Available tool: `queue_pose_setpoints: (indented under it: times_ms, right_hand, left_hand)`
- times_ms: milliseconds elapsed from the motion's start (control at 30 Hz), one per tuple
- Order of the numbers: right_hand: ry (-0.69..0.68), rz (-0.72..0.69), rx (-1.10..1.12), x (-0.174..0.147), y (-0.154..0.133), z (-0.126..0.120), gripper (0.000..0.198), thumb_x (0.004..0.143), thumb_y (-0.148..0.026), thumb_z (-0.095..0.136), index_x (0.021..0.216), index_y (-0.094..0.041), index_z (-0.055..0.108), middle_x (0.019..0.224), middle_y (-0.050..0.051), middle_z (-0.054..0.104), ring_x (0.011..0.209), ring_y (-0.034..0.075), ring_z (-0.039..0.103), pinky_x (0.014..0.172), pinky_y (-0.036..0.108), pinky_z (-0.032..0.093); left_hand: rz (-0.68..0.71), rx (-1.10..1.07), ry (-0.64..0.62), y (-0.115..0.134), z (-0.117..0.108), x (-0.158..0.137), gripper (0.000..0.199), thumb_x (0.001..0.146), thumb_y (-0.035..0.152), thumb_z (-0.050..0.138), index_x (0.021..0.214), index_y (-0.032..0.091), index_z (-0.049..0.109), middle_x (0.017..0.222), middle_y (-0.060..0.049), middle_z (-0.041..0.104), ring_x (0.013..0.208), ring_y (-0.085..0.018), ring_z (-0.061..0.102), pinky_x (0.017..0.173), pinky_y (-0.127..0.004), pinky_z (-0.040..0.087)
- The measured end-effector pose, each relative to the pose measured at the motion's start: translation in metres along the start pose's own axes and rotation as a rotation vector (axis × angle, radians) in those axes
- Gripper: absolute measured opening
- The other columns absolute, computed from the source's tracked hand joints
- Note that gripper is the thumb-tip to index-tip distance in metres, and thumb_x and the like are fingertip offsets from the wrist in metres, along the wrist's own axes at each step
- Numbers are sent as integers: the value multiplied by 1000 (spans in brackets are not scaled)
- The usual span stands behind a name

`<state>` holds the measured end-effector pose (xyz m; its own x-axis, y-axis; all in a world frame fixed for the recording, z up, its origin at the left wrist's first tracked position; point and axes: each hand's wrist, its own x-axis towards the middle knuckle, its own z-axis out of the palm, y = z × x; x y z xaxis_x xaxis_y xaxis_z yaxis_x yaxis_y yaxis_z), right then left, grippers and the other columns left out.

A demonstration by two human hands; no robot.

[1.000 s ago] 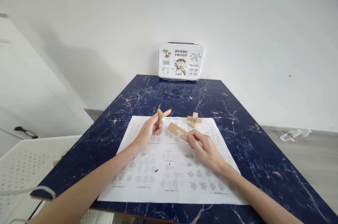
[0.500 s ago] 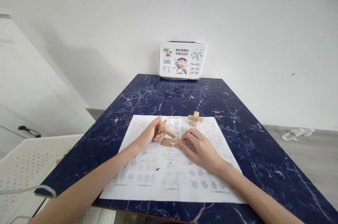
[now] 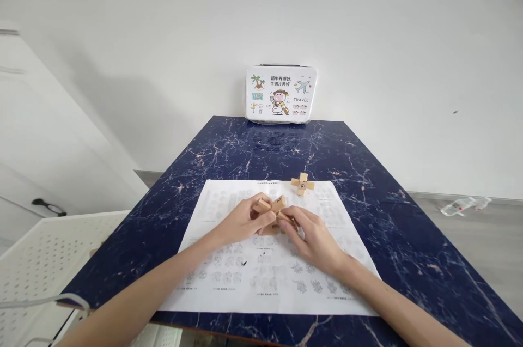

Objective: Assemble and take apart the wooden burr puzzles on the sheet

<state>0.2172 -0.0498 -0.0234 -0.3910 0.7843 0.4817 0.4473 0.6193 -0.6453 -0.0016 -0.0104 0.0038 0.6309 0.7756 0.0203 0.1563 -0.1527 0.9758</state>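
Clearly, both hands were closed on wood, a little below the middle of the frame. The left hand (image 3: 250, 220) was curled, thumb reaching toward the right of the frame, and grasped light-brown blocks (image 3: 278, 204) that crossed one another. The right hand (image 3: 314, 231) was bent, its thumb and fingers pinching the right part of the same cluster. Fingers covered much of the wood, so whether the pieces were locked together or merely touching could not be told.

The uppermost block, with a dark mark near its end, ran slantwise, that end pointing to the upper right of the frame. At the right fingertips, another piece had its long axis sloping from upper left to lower right. Beneath these a further piece showed in part, its visible edge lying nearly level.

The cluster was above the middle of a printed sheet (image 3: 286, 306), which lay on the blue table (image 3: 269, 159). Up and to the right of the hands, a cross (image 3: 302, 185) of wood stood near the sheet's top edge, apart from both hands.
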Motion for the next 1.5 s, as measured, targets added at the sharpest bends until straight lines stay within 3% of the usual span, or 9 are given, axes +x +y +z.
queue_pose_setpoints:
  times_ms: [133,267,400,633,833,1100,1267,1367,1500]
  right_hand:
    - [-65,45,147,0,-2,-2,15,111,-31,44,104,-24,56,84,3,67,72,18,61,68,33,48]
    - [-91,93,242,1,-4,-6,17,110,-33,44,101,-24,55,80,1,67,68,17,61,66,32,48]
    - [-99,125,269,1,-4,-7,20,110,-37,45,100,-24,57,79,1,67,67,17,60,64,32,47]
    - [-88,133,255,2,-4,-7,26,111,-38,43,95,-24,58,78,1,67,67,17,60,64,31,47]
    - [-70,166,263,3,-2,-8,28,111,-41,44,95,-23,60,79,2,67,70,18,61,63,31,46]
    - [-45,158,276,6,-8,-11,28,110,-40,46,94,-23,63,79,2,68,72,18,62,64,31,46]
    - [-40,143,294,6,-10,-13,28,111,-41,46,95,-24,63,81,2,69,73,18,63,65,31,46]
    - [8,169,257,6,-4,-14,29,111,-42,45,93,-24,60,77,0,65,70,18,60,68,32,46]
    - [105,283,101,6,8,-12,27,111,-41,43,97,-25,59,78,0,63,70,20,59,67,33,44]
  left_hand:
    - [-8,-226,-172,0,-10,1,69,96,78,52,128,17,58,66,0,66,50,-14,54,55,-28,45]
    - [-118,-431,-353,3,-17,2,80,95,87,35,128,19,60,70,-4,71,50,-18,62,63,-35,54]
    - [-167,-496,-397,3,-19,3,72,90,86,51,123,22,61,76,-4,74,53,-19,66,64,-36,57]
    - [-135,-530,-220,-12,-21,3,60,99,73,54,117,17,66,57,0,67,43,-16,61,46,-25,46]
    - [-88,-525,-84,-15,-22,3,51,99,65,62,111,16,69,52,3,63,33,-9,52,36,-20,36]
    - [-71,-538,-5,-14,-17,3,58,93,69,67,113,14,70,47,5,61,28,-8,45,32,-19,30]
    - [-37,-632,-11,-18,-21,2,51,96,66,65,109,17,69,39,10,48,27,-7,36,33,-18,28]
    - [4,-671,111,-10,-30,2,42,99,62,63,102,20,68,39,13,36,29,-7,28,34,-18,26]
    - [30,-320,264,1,-33,3,45,105,60,54,94,18,68,46,9,42,39,-7,34,44,-20,32]
